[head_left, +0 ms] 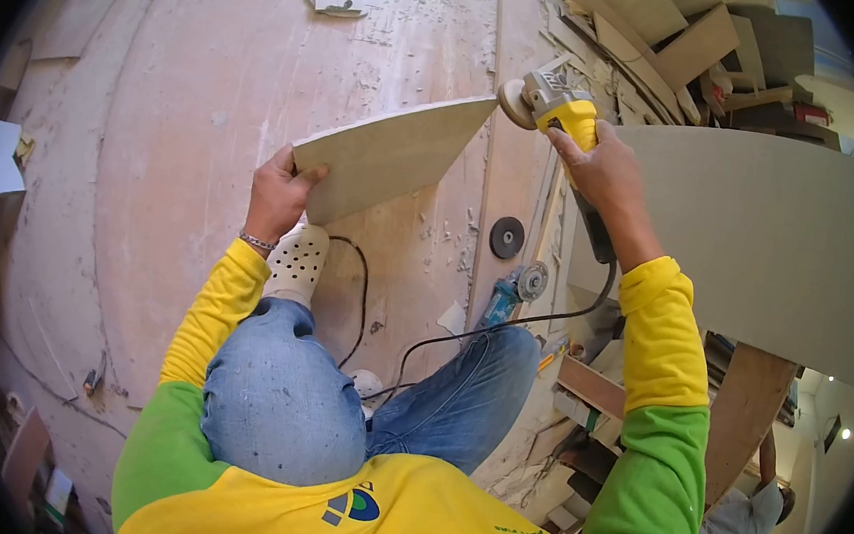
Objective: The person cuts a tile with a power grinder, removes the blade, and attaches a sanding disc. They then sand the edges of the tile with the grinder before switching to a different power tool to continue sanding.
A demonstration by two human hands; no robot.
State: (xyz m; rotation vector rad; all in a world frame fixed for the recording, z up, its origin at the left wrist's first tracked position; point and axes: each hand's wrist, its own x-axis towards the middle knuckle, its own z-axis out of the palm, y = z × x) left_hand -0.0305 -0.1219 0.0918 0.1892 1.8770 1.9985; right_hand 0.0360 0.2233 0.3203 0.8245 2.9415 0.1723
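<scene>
My left hand (284, 192) grips the near left corner of a grey tile (395, 157), thumb on its face and fingers behind the edge. The tile is held tilted above the dusty floor. In my right hand (600, 170) is a yellow angle grinder (571, 114), fingers wrapped round its body. The grinder's round disc (516, 104) is right by the tile's far right corner. A black cord (543, 317) runs from the grinder's tail down across my knee.
A teal angle grinder (511, 296) and a black disc (507, 237) lie on the floor to the right. Beyond them stands a large grey panel (752, 217). Offcuts (700, 48) are heaped at the upper right. Another person (742, 528) is at the lower right.
</scene>
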